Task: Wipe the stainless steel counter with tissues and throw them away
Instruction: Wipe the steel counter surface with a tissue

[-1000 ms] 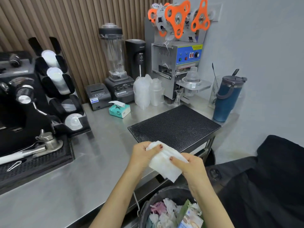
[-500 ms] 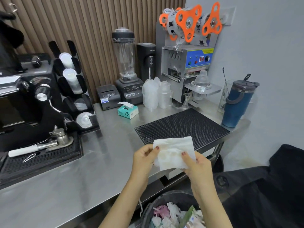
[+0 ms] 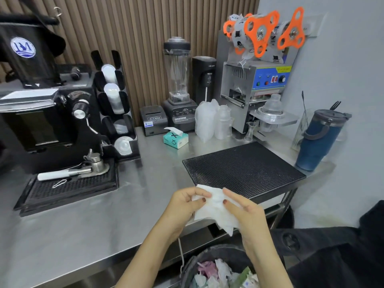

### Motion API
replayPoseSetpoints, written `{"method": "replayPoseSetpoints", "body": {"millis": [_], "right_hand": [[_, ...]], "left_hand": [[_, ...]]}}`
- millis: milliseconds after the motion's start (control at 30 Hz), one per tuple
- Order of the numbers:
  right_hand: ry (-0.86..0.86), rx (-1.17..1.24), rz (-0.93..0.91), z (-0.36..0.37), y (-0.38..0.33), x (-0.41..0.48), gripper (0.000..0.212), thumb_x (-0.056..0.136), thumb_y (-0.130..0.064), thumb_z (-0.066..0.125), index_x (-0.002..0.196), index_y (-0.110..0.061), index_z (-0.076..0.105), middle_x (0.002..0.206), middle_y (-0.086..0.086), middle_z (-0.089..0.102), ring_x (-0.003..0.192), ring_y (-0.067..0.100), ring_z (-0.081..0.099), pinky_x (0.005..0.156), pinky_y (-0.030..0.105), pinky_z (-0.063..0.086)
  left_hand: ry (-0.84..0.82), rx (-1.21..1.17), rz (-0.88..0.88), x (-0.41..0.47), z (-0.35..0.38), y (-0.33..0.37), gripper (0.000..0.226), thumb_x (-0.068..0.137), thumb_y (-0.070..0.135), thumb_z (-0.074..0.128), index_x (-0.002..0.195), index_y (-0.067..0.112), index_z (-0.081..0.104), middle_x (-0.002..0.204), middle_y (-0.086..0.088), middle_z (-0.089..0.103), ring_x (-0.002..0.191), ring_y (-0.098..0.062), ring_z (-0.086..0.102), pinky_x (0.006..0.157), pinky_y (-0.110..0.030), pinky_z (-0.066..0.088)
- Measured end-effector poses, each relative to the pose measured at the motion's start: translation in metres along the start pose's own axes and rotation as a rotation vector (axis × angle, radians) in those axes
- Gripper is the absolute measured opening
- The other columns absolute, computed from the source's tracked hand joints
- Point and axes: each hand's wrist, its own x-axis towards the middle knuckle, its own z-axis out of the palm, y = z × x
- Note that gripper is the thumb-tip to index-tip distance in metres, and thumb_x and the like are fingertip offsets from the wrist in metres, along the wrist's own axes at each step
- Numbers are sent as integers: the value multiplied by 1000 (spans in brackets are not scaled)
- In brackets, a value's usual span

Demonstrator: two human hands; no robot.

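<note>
Left hand [image 3: 185,201] and right hand [image 3: 247,210] are both pinching the tissue [image 3: 214,214], right fingers probably curling behind it. It is hanging at the counter [image 3: 93,235] edge, above the bin [image 3: 220,253]. Keep folding towards a flat pad, clean face outward.

One head-worn wide-angle view, facing forward and down — steel counter [image 3: 104,225] close below, slatted wall [image 3: 135,28] farther back
</note>
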Motion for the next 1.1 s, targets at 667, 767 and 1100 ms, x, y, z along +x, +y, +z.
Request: {"method": "replayPoseSetpoints", "body": {"millis": [667,767,1100], "right_hand": [[-177,-114,29,52,12,6,41,80,10,62,72,-29,72,81,-6,71,73,10,66,62,13,55],[-243,-146,-2,71,18,4,43,79,10,62,75,-31,73,67,-13,71,58,-2,61,58,8,50],[-384,-121,88,176,51,-9,70,76,11,66,133,-22,42,73,-7,71,59,4,65,52,12,50]], "left_hand": [[331,-100,47,-38,-56,-5,43,67,-22,65,95,10,66,79,-1,74,72,-15,68,60,-23,55],[378,-137,65,-47,-76,-5,63,68,-22,65,113,20,54,87,-8,74,77,-19,69,63,-27,56],[582,-310,-75,-96,-171,-15,34,72,-4,72,105,1,63,93,-14,72,75,-21,68,66,-31,56]]}}
